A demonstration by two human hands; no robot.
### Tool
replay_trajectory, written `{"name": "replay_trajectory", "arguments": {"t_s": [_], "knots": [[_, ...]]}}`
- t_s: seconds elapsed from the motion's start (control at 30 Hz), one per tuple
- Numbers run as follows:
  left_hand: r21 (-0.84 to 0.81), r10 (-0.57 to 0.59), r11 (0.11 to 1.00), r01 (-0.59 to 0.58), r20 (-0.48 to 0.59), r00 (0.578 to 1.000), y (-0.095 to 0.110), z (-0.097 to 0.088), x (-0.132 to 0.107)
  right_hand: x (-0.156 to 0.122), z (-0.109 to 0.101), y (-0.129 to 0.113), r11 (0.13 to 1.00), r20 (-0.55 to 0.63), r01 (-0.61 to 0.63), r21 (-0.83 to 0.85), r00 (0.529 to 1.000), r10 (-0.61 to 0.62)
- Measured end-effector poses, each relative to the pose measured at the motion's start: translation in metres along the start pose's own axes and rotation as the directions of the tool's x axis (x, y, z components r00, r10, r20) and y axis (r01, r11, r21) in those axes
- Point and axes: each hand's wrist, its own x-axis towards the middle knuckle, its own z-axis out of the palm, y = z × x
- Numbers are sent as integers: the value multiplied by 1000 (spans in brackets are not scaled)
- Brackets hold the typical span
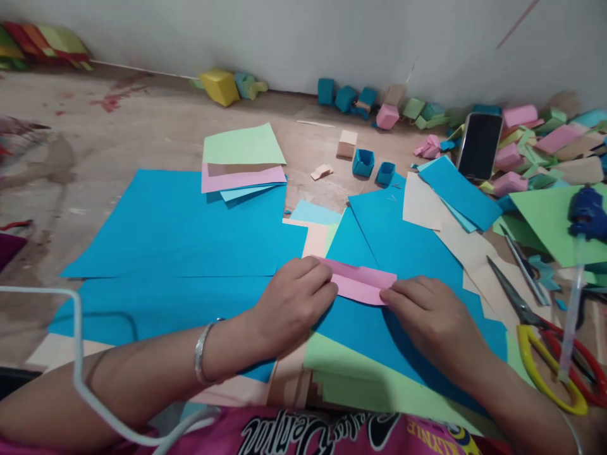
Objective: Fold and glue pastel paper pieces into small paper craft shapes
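hands, left (296,302) and right (427,319), pinch a folded pink paper strip (363,283), fingertips covering both its ends.

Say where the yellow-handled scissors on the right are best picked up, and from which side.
Probably by the yellow loop: the scissors lie flat, blades pointing away up-left, handles nearest the person. Come from the near right with the right hand; a clear glue stick lies across the handles.

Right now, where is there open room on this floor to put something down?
Bare floor lies far left, between the wall and the big blue sheets. The right side is crowded: scissors, phone, folded boxes. Both hands press the pink strip.
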Motion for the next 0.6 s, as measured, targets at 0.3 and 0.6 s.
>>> {"name": "replay_trajectory", "arguments": {"t_s": [0.3,0.6], "knots": [[-91,-53,994,60,75,996,0,6,-1,8,-1,-8,995,-28,-44,86,999,47],[-137,-90,985,107,122,988,3,8,1,11,6,-14,944,37,-205,257,979,202]]}}
